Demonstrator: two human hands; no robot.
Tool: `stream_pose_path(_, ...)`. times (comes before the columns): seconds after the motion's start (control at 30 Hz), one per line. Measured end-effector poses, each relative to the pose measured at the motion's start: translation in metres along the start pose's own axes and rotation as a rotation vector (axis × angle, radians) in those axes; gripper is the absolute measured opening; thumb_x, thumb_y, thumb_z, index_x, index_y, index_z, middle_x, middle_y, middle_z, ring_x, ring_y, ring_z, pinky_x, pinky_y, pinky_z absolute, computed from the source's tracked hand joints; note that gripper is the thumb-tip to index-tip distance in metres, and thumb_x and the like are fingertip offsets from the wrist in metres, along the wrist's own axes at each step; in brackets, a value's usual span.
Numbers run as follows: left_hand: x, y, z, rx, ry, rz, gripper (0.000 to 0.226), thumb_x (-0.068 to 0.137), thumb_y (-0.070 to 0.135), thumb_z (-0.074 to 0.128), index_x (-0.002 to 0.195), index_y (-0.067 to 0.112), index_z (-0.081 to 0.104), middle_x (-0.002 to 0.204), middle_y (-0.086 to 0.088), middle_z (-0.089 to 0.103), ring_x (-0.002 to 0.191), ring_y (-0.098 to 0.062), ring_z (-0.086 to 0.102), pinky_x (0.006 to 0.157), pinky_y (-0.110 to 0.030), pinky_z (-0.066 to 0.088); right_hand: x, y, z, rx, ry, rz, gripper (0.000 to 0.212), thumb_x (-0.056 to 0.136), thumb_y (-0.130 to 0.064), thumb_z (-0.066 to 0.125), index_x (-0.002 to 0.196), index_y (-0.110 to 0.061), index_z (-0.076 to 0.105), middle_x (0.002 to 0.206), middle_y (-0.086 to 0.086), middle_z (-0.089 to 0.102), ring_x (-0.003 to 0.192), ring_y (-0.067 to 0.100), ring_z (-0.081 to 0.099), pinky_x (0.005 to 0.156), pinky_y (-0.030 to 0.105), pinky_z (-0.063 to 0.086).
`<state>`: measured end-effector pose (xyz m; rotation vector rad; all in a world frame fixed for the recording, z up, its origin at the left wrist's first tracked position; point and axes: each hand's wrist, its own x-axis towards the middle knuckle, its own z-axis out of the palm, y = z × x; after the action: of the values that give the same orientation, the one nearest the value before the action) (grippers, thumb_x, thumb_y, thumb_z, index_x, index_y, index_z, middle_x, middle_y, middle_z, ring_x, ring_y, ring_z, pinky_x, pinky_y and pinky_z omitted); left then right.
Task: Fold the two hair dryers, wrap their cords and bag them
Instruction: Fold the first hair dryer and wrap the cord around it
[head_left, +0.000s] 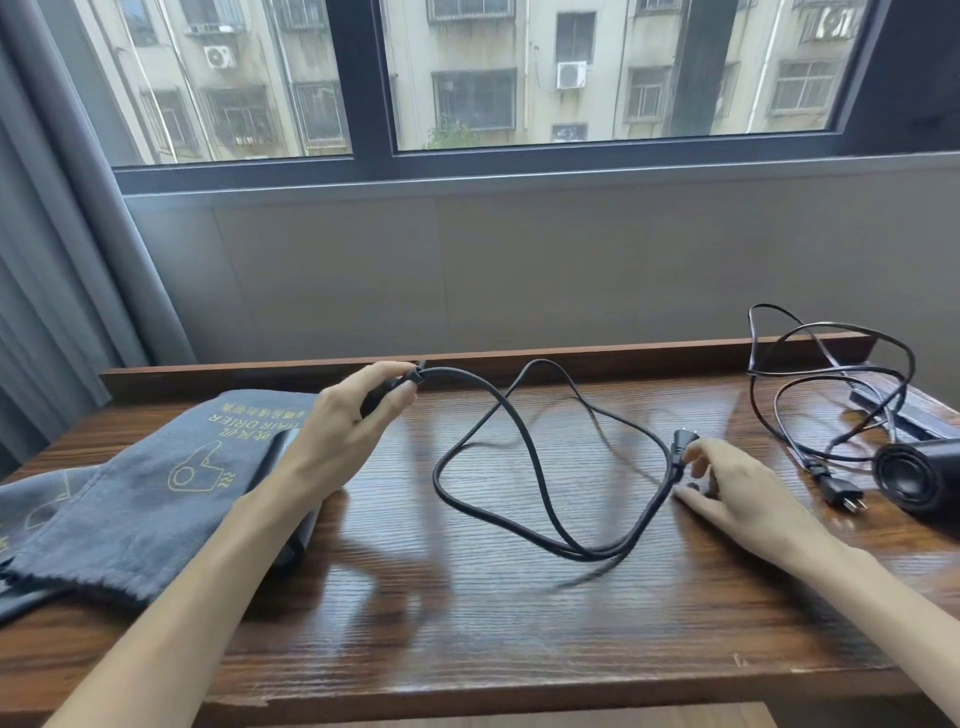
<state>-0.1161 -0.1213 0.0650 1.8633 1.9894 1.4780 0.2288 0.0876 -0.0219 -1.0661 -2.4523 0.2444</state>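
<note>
My left hand grips the handle end of a black hair dryer, mostly hidden under my hand and forearm; part of its dark body shows below my wrist. Its black cord loops loosely across the table. My right hand pinches that cord just below its plug. A second black hair dryer lies at the far right with its tangled cord and plug beside it. Grey drawstring bags printed "HAIR DRIER" lie at the left.
The wooden table has a raised back lip against the grey wall under the window. A dark recessed slot sits at the back right. A grey curtain hangs at the left.
</note>
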Motion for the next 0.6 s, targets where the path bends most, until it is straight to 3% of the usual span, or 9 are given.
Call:
stream_pose_path(0.1,0.003,-0.004,-0.011,-0.031,0.078,-0.029,0.011,0.095,0.029,0.058,0.098,0.038,0.062,0.088,0.003,0.07,0.073,-0.008,0.06,0.072,-0.023,0.047,0.01,0.0,0.001,0.015,-0.039,0.094,0.028,0.08,-0.031,0.073,0.1,-0.025,0.054,0.088,-0.006,0.053,0.071,0.007,0.053,0.069,0.03,0.041)
stream_pose_path(0.2,0.006,-0.003,-0.022,-0.116,0.118,-0.076,0.014,0.09,0.036,0.055,0.1,0.033,0.064,0.084,0.013,0.071,0.076,-0.004,0.063,0.079,-0.031,0.051,0.018,-0.003,0.001,-0.073,-0.157,0.016,0.037,0.086,-0.028,0.061,0.122,-0.026,0.056,0.09,-0.009,0.047,0.087,0.017,0.057,0.078,0.034,0.047)
stream_pose_path(0.3,0.006,0.0,-0.026,-0.126,0.11,-0.056,0.014,0.088,0.037,0.054,0.098,0.035,0.063,0.082,0.017,0.071,0.075,0.003,0.063,0.078,-0.016,0.049,0.022,-0.01,-0.002,-0.191,-0.249,-0.125,0.042,0.089,-0.022,0.052,0.13,-0.031,0.05,0.097,-0.009,0.051,0.097,0.018,0.06,0.083,0.033,0.046)
stream_pose_path(0.37,0.006,0.0,-0.024,-0.128,0.096,-0.055,0.013,0.089,0.035,0.054,0.098,0.035,0.063,0.083,0.014,0.071,0.075,0.003,0.062,0.075,-0.013,0.048,0.024,-0.014,0.0,-0.282,-0.263,-0.204,0.037,0.09,-0.02,0.047,0.125,-0.03,0.051,0.11,-0.006,0.057,0.102,0.02,0.061,0.084,0.034,0.047)
stream_pose_path(0.47,0.004,0.0,-0.02,-0.109,0.065,-0.06,0.014,0.09,0.034,0.054,0.098,0.032,0.065,0.086,0.008,0.07,0.072,-0.006,0.058,0.07,-0.022,0.046,0.027,-0.017,0.0,-0.406,-0.271,-0.3,0.022,0.089,-0.018,0.042,0.107,-0.024,0.052,0.103,-0.003,0.059,0.098,0.023,0.061,0.076,0.033,0.047)
stream_pose_path(0.6,0.0,0.001,-0.015,-0.095,0.025,-0.049,0.011,0.094,0.023,0.057,0.098,0.028,0.066,0.081,-0.007,0.067,0.063,-0.008,0.048,0.058,-0.017,0.039,0.031,0.008,-0.017,-0.608,-0.358,-0.22,0.012,0.088,-0.015,0.043,0.095,-0.024,0.048,0.101,-0.007,0.06,0.098,0.018,0.061,0.067,0.029,0.037)
